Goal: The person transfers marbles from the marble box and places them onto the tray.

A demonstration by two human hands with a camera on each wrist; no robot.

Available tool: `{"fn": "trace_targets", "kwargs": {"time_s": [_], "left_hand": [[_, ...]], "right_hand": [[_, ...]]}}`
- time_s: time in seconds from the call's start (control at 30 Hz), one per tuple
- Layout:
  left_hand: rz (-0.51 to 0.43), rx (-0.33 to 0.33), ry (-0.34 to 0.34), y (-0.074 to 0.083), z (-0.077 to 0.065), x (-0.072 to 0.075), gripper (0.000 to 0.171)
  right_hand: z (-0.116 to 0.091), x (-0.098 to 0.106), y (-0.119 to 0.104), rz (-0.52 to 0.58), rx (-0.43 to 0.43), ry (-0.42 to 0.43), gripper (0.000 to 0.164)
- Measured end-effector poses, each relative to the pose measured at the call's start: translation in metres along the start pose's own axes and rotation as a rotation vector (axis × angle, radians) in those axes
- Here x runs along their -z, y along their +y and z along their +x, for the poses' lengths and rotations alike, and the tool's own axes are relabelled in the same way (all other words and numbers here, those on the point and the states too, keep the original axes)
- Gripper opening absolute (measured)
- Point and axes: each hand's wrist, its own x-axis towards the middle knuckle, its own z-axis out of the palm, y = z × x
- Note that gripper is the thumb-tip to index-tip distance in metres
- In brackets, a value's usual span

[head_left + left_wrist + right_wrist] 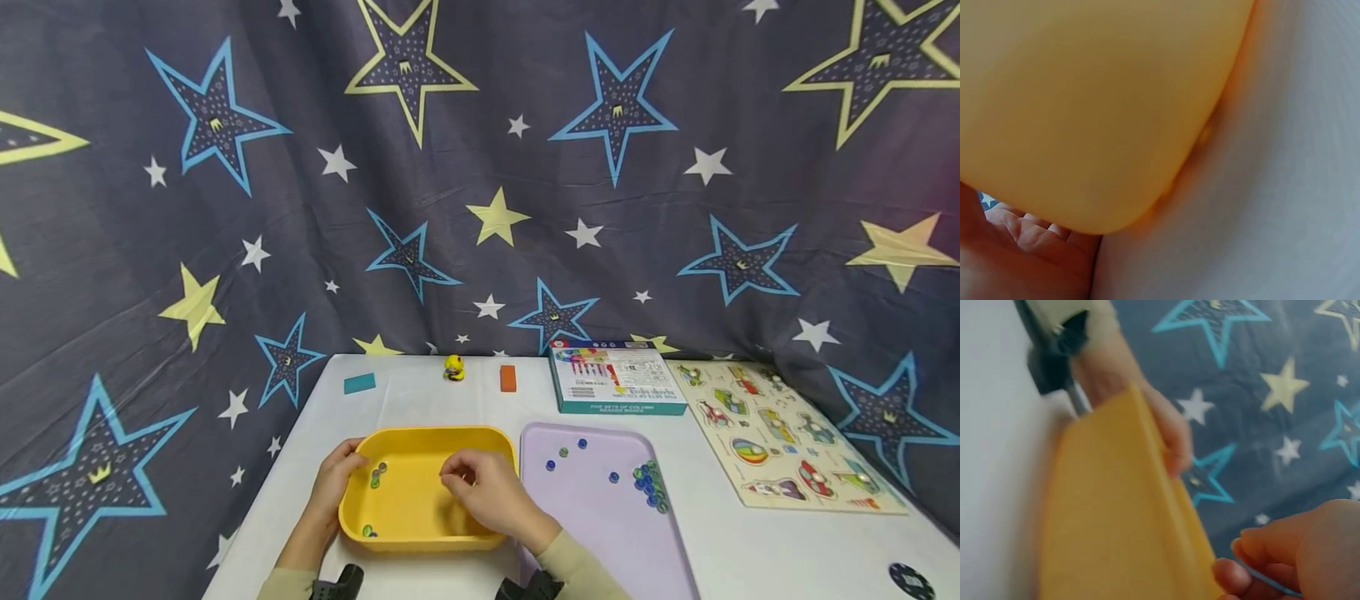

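A yellow tray (420, 542) with raised sides stands on the table. At its left end my left hand (332, 483) grips the rim, thumb over the edge; in the left wrist view part of its palm (1041, 250) shows beside the tray's wall (1104, 125). Small glass beads (376, 479) lie inside the tray at the left, and a few more beads (368, 531) at the near left corner. Over the tray's right part hovers my right hand (487, 492), fingers bent and tips gathered near the thumb. Whether anything sits between those fingertips is hidden.
A lilac tray (592, 533) beside the yellow one holds scattered blue and green beads (648, 483). Behind stand a teal block (359, 383), a yellow duck figure (453, 367), an orange block (508, 378) and a box (618, 379). A picture puzzle board (780, 433) lies right.
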Motion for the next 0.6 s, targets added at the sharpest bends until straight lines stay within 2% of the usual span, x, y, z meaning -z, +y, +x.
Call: {"fn": "trace_targets", "kwargs": {"time_s": [0.13,0.27,0.47,0.6], "left_hand": [[-0.008,0.002,-0.001,0.0,0.0,0.001,0.034],[-0.02,-0.004,0.0,0.0,0.0,0.001,0.033],[-0.019,-0.008,0.006,0.0,0.001,0.0,0.033],[-0.019,-0.008,0.008,0.0,0.001,0.0,0.033]], "right_hand": [[0.004,-0.017,-0.003,-0.028,-0.033,-0.146,0.005],[0.008,-0.025,-0.004,-0.069,-0.078,-0.266,0.007],[0.014,-0.031,-0.005,-0.151,-0.063,-0.337,0.008],[0.017,-0.037,-0.004,-0.165,-0.059,-0.362,0.011]]}}
